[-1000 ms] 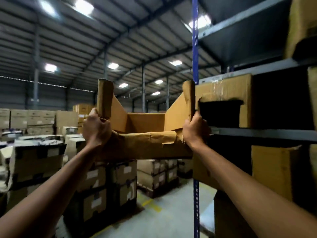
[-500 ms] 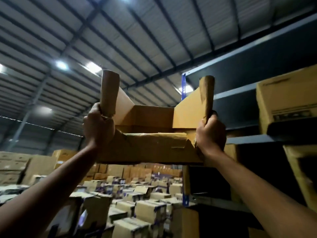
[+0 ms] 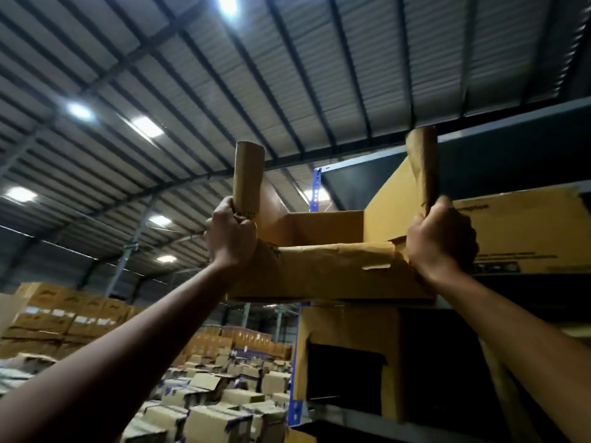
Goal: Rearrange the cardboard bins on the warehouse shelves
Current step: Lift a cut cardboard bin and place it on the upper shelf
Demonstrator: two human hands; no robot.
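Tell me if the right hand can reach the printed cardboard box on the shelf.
Probably not: the right hand grips the open brown cardboard bin, though the printed cardboard box sits just behind.

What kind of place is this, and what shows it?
Most likely a warehouse: a high corrugated metal roof, stacked cardboard boxes across the floor, and metal shelving by the held cardboard bin.

Brown cardboard bin (image 3: 332, 270), blue shelf upright (image 3: 295, 362), grey ribbed roof (image 3: 287, 75), brown stacked boxes (image 3: 64, 318).

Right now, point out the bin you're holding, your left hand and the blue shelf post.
cardboard bin (image 3: 332, 276), head view, torn front wall
left hand (image 3: 231, 239), head view, back of hand
blue shelf post (image 3: 295, 407), head view, lower stretch
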